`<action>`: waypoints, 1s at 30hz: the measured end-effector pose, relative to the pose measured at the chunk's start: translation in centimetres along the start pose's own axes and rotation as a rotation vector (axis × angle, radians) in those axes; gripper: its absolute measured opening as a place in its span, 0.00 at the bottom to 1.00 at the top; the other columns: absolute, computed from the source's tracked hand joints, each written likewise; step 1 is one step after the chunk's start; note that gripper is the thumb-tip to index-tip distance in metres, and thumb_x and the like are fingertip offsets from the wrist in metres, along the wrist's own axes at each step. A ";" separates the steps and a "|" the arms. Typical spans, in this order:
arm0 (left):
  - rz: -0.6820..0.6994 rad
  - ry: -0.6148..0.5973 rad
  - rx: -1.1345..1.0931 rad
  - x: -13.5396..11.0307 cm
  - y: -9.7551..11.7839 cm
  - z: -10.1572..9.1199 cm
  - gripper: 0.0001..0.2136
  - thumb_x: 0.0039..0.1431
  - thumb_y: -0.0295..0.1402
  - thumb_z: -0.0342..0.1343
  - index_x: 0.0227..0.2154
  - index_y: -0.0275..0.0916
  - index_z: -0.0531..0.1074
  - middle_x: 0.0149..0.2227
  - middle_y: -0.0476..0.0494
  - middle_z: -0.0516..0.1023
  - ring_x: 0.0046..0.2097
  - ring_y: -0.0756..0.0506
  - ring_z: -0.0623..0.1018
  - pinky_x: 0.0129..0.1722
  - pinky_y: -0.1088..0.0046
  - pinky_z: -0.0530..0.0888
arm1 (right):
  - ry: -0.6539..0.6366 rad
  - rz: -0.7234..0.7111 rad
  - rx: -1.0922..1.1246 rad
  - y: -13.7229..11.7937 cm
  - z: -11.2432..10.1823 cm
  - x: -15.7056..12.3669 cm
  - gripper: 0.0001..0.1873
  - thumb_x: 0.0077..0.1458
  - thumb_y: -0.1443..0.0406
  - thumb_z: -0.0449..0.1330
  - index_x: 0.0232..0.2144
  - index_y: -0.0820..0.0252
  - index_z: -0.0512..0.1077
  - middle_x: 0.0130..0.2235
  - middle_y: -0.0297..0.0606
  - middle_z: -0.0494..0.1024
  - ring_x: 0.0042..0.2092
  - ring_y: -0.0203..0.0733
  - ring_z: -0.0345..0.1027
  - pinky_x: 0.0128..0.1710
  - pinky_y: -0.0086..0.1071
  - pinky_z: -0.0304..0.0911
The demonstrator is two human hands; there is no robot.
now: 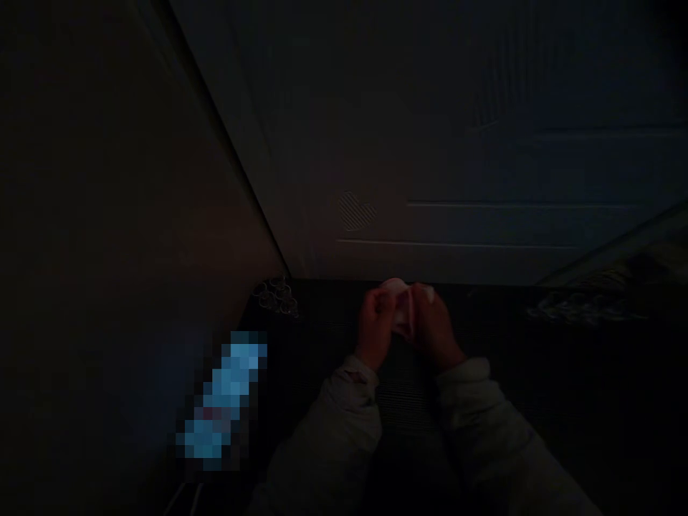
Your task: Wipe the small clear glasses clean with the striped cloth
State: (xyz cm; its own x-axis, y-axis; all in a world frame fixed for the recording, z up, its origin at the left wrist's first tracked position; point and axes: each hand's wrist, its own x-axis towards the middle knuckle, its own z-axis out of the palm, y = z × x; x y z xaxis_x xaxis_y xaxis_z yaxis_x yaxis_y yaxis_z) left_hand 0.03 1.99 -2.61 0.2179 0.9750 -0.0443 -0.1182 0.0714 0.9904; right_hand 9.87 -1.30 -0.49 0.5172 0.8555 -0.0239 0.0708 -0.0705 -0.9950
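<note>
Very dark frame; we see the left hand [375, 326] and right hand [433, 324] both curled shut around one small pale pink thing [400, 309], gripping it from either side. It is held over the dark worktop [333, 337], well right of the clear glass cluster [276, 296]. We cannot tell what it is.

I am viewing one small pale item [400, 309], whitish-pink, thin and soft-looking. The darkness is preventing me from telling its material. It is sitting between the left hand [375, 328] and the right hand [434, 324], with both hands gripping it. It is showing over the dark surface [322, 337], close to that surface's far edge.
</note>
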 end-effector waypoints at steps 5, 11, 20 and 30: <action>0.025 0.012 0.018 0.7 -0.6 -0.6 0.12 0.64 0.37 0.56 0.47 0.37 0.72 0.47 0.42 0.77 0.44 0.43 0.78 0.43 0.59 0.77 | -0.035 0.072 0.079 1.2 0.8 0.3 0.14 0.63 0.59 0.58 0.47 0.62 0.70 0.39 0.37 0.76 0.33 0.36 0.72 0.30 0.32 0.71; 0.038 0.037 0.070 1.3 -0.3 -0.9 0.14 0.64 0.37 0.56 0.49 0.37 0.71 0.49 0.41 0.76 0.45 0.43 0.78 0.43 0.59 0.77 | -0.031 0.038 0.056 1.5 1.4 0.4 0.15 0.62 0.61 0.59 0.49 0.61 0.70 0.49 0.42 0.75 0.44 0.43 0.73 0.43 0.42 0.72; 0.012 -0.041 0.173 -2.2 0.3 -1.7 0.13 0.64 0.36 0.57 0.48 0.37 0.71 0.49 0.41 0.76 0.46 0.43 0.78 0.44 0.58 0.77 | -0.018 -0.040 0.061 2.4 0.2 -4.5 0.16 0.63 0.60 0.58 0.51 0.61 0.70 0.51 0.43 0.74 0.47 0.45 0.72 0.45 0.45 0.71; -0.061 -0.150 0.128 -7.3 -0.1 -3.4 0.11 0.63 0.35 0.57 0.46 0.36 0.72 0.44 0.43 0.77 0.40 0.45 0.79 0.39 0.63 0.78 | -0.124 -0.069 0.074 2.3 -3.5 -8.7 0.23 0.49 0.59 0.68 0.46 0.58 0.70 0.46 0.41 0.76 0.47 0.48 0.71 0.47 0.41 0.68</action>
State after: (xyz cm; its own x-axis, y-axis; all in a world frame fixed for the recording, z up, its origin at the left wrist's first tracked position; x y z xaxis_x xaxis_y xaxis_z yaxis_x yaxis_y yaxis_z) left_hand -4.82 -4.41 -2.88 0.3643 0.9265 -0.0944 0.0214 0.0930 0.9954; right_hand 8.52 -10.72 -2.22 0.4033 0.9143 0.0380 0.0374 0.0250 -0.9990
